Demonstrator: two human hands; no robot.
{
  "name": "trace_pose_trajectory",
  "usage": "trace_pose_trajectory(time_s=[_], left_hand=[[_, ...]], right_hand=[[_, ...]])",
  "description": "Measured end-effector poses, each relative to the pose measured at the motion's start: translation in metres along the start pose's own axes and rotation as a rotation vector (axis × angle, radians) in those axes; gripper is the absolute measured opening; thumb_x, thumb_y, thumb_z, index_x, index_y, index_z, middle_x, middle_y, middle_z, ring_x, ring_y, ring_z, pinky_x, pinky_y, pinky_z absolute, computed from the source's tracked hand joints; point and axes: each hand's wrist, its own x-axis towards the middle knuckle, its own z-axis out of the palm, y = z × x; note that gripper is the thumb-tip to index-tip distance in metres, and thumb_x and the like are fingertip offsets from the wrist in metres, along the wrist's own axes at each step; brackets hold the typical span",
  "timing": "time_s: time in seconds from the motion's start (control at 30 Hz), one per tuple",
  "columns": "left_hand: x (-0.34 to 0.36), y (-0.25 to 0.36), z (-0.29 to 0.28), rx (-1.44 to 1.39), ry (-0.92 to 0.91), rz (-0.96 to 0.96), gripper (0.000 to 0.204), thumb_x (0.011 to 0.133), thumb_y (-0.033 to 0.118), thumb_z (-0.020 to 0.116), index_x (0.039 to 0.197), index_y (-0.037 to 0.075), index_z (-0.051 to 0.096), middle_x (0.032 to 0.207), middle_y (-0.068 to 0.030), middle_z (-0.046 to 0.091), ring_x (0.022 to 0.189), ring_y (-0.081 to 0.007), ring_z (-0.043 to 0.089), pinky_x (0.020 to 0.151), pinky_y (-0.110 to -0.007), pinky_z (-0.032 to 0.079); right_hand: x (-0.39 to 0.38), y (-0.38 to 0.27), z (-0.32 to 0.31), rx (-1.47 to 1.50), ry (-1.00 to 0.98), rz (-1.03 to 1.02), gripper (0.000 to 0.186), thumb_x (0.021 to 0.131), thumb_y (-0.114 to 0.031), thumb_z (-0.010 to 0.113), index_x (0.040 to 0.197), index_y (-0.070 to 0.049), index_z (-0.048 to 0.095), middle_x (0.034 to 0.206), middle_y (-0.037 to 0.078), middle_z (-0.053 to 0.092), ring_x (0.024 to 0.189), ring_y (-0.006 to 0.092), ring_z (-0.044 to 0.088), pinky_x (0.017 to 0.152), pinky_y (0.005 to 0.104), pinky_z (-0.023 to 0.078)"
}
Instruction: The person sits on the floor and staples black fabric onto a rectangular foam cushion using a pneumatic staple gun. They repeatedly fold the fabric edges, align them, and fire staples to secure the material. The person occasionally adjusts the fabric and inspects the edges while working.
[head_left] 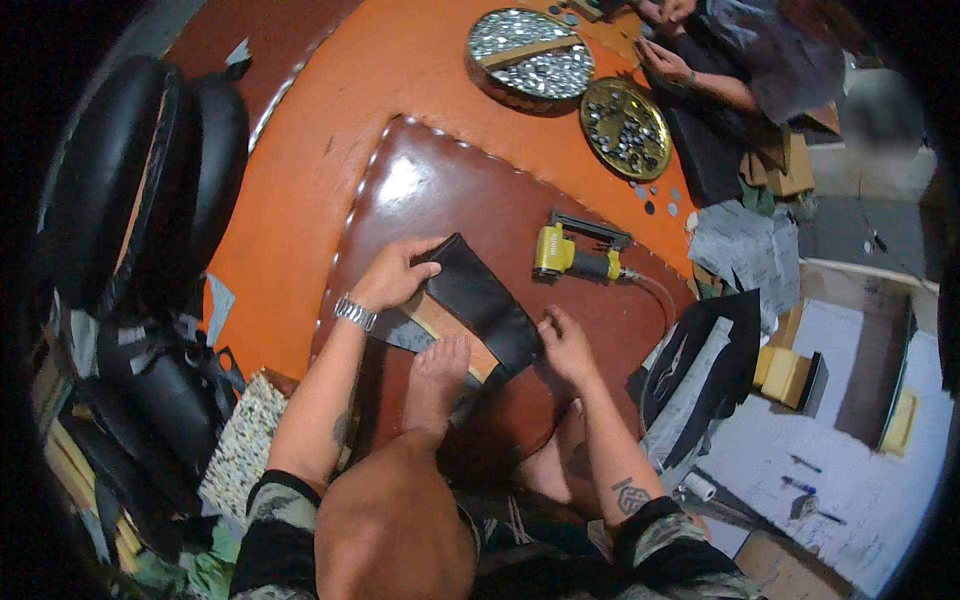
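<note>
A padded strip of black leatherette [482, 300] lies over a pale wooden board [455, 328] on the brown work surface. At its far left corner, my left hand [398, 274] is closed, thumb on top and fingers partly hidden underneath. My right hand [568, 345] is at the right end with bent fingers closed at the leatherette's edge; the fingertips are partly hidden. My bare foot [442, 368] rests against the near side of the board. Just beyond my right hand, a yellow and black air stapler [578, 250] lies on its side with a hose attached.
A round tin of shiny metal pieces [520, 85] and a gold tray of dark buttons [625, 130] stand on the orange surface [300, 200]. Another person's hand [663, 62] is beyond them. Black padded pieces [120, 180] stand at left; black scraps [735, 330] lie at right.
</note>
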Motion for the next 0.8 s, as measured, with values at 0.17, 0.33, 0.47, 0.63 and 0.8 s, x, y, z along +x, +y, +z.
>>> trace_pose_trajectory(time_s=[0.17,0.33,0.47,0.63,0.8], left_hand=[[0.006,-0.009,0.003,0.069,-0.025,-0.042,0.046,0.097,0.006,0.072,0.142,0.0,0.065,0.138,-0.0173,0.072,0.122,-0.0231,0.069,0.109,-0.036,0.05],[-0.027,-0.014,0.027,0.371,0.685,0.134,0.03,0.098,0.011,0.074,0.125,-0.001,0.072,0.108,-0.0145,0.078,0.099,-0.0229,0.072,0.097,-0.038,0.055],[-0.078,-0.004,0.076,-0.476,0.448,-0.482,0.033,0.108,0.036,0.066,0.111,0.003,0.065,0.087,-0.0067,0.071,0.072,-0.0151,0.07,0.059,-0.031,0.059],[-0.068,0.001,0.094,-0.663,0.093,-0.555,0.052,0.104,0.054,0.067,0.106,0.002,0.067,0.085,-0.0089,0.072,0.064,-0.0155,0.071,0.052,-0.027,0.055],[-0.039,0.0,0.11,-0.195,-0.077,-0.606,0.058,0.102,0.052,0.071,0.08,-0.001,0.071,0.067,-0.0082,0.07,0.051,-0.0152,0.063,0.045,-0.028,0.048]], right_hand=[[-0.042,0.026,0.055,-0.044,0.125,-0.069,0.053,0.102,-0.026,0.057,0.147,0.004,0.057,0.14,0.033,0.062,0.135,0.0473,0.056,0.116,0.0493,0.043],[-0.034,0.04,0.061,0.103,0.145,-0.177,0.053,0.097,-0.02,0.062,0.144,0.004,0.059,0.137,0.033,0.063,0.133,0.0478,0.057,0.115,0.0496,0.044],[-0.026,0.046,0.056,0.131,0.07,-0.306,0.06,0.093,-0.015,0.071,0.149,0.002,0.055,0.132,0.027,0.066,0.128,0.0422,0.061,0.111,0.045,0.047],[-0.027,0.04,0.047,0.199,-0.039,-0.341,0.076,0.089,-0.019,0.078,0.157,-0.002,0.048,0.138,0.027,0.061,0.13,0.0402,0.058,0.112,0.0436,0.045],[-0.01,0.032,0.026,0.22,-0.25,-0.316,0.108,0.081,-0.028,0.09,0.169,-0.012,0.029,0.14,0.03,0.061,0.133,0.0442,0.057,0.112,0.0469,0.045]])
